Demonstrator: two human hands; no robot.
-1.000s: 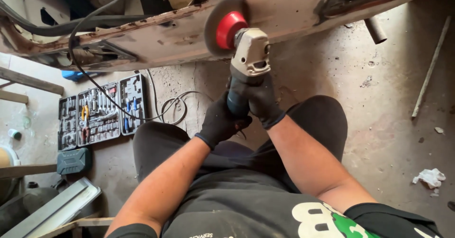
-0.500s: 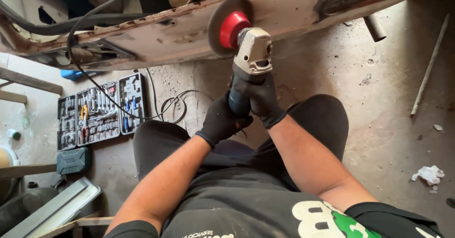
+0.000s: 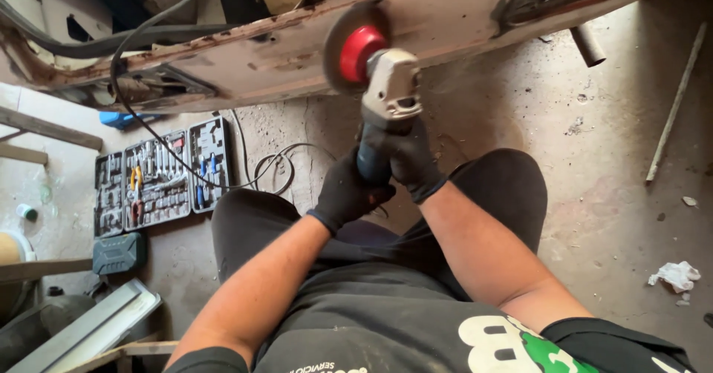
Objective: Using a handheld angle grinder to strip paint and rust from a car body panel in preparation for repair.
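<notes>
- Both hands, in black gloves, wrap the dark body of a grey-headed angle grinder (image 3: 390,98): left hand (image 3: 347,193) lower, right hand (image 3: 411,159) just above it.
- The grinder's blurred round disc with a red hub (image 3: 356,50) lies against a rusty beige metal panel (image 3: 245,57).
- An open grey tool case of sockets and pliers (image 3: 160,172) lies on the concrete floor (image 3: 616,158), near a black cable (image 3: 271,167).
- A crumpled white rag (image 3: 676,275) lies at right.

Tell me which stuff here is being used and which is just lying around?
Being used: angle grinder, left hand, right hand, rusty metal panel.

Lying about: open tool case, crumpled rag, loose pipe, thin rod.
</notes>
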